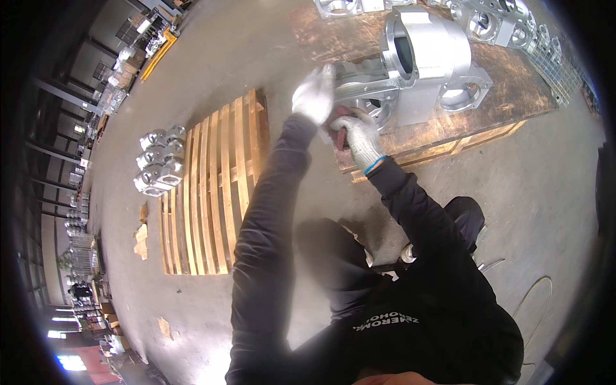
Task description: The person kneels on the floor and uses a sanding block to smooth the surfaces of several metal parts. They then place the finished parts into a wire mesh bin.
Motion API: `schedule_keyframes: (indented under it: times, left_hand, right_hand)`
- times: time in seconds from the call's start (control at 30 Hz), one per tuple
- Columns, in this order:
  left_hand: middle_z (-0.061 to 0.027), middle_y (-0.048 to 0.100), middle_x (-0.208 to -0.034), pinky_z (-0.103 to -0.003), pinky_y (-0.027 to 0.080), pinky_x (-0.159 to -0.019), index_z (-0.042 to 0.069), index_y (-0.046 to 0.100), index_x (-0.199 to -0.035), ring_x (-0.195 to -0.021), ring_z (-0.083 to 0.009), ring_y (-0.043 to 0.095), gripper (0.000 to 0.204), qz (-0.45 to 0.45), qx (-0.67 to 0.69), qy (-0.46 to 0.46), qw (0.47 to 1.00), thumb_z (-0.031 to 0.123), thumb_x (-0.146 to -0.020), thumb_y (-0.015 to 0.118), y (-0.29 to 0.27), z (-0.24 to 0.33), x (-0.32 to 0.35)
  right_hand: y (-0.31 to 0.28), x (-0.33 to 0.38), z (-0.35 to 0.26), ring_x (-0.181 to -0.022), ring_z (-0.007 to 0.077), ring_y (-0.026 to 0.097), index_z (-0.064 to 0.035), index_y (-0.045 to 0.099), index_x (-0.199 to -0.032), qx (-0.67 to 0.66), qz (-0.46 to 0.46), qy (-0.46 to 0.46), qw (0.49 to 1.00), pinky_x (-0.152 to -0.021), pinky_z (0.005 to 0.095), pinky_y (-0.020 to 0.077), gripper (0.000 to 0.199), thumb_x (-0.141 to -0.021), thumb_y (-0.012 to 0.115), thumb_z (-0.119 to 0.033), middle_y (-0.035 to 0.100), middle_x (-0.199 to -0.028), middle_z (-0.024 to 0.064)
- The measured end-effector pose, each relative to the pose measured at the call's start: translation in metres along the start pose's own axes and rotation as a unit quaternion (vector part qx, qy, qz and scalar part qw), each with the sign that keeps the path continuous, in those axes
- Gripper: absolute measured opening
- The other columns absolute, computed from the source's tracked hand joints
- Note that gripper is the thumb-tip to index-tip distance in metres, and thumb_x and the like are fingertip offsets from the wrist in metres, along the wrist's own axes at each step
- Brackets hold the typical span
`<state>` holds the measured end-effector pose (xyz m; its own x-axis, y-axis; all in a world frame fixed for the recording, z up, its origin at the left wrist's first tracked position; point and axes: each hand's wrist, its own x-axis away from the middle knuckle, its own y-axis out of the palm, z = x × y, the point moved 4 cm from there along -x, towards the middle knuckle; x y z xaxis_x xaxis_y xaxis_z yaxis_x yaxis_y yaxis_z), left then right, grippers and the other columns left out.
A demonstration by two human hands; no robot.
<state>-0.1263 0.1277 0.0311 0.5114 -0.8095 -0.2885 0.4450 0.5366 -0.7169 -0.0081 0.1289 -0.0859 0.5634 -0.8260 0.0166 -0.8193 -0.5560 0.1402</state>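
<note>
A large silver metal casting (436, 61) with round bores and flanges lies on a wooden board. My left hand (314, 96), in a white glove, is closed against the casting's left end; its fingers are partly hidden and slightly blurred. Below and to the right of it, my right hand (360, 136), in a white glove with a blue cuff edge, is closed round a dark red piece (341, 136) at the casting's near left corner. The red piece looks like an abrasive pad, but most of it is covered by the fingers.
The board (462, 135) sits on a pallet, with more castings (494, 22) at its far side. An empty slatted pallet (215, 186) lies on the floor to the left, beside stacked castings (159, 160). A thin hose (536, 282) curls at the right.
</note>
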Motion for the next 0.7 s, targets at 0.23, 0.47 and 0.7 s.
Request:
schedule_keyframes:
  times: [0.23, 0.47, 0.7]
  left_hand:
    - [-0.0270, 0.062, -0.134, -0.049, 0.039, -0.111, 0.002, 0.062, -0.133, -0.129, -0.0463, 0.054, 0.064, 0.023, 0.037, -0.026, 0.999, 0.050, -0.109, 0.026, 0.008, -0.013, 0.001]
    - [-0.0267, 0.056, -0.145, -0.042, 0.035, -0.119, -0.002, 0.056, -0.142, -0.139, -0.0430, 0.049, 0.065, 0.009, 0.052, -0.009, 0.999, 0.048, -0.110, 0.029, 0.017, -0.038, -0.010]
    - [-0.0271, 0.054, -0.147, -0.041, 0.034, -0.122, -0.005, 0.056, -0.141, -0.141, -0.0391, 0.048, 0.050, 0.055, -0.121, 0.137, 0.982, 0.029, -0.112, 0.034, 0.040, -0.093, -0.026]
  right_hand:
    - [-0.014, 0.023, -0.019, -0.075, 0.0337, 0.071, -0.0083, 0.068, -0.096, 0.561, -0.013, -0.267, 0.783, -0.063, 0.0495, 0.0541, 0.021, -0.096, 0.055, -0.025, 0.069, -0.084, 0.0151]
    - [-0.030, 0.003, -0.036, -0.096, 0.0278, 0.070, -0.0079, 0.067, -0.114, 0.094, -0.036, -0.037, 0.994, -0.083, 0.0402, 0.0564, 0.024, -0.093, 0.062, -0.018, 0.070, -0.098, 0.0143]
    - [-0.034, -0.001, -0.013, -0.096, 0.0232, 0.070, -0.0053, 0.065, -0.126, -0.254, 0.003, -0.069, 0.965, -0.084, 0.0333, 0.0560, 0.040, -0.087, 0.068, -0.002, 0.071, -0.101, 0.0081]
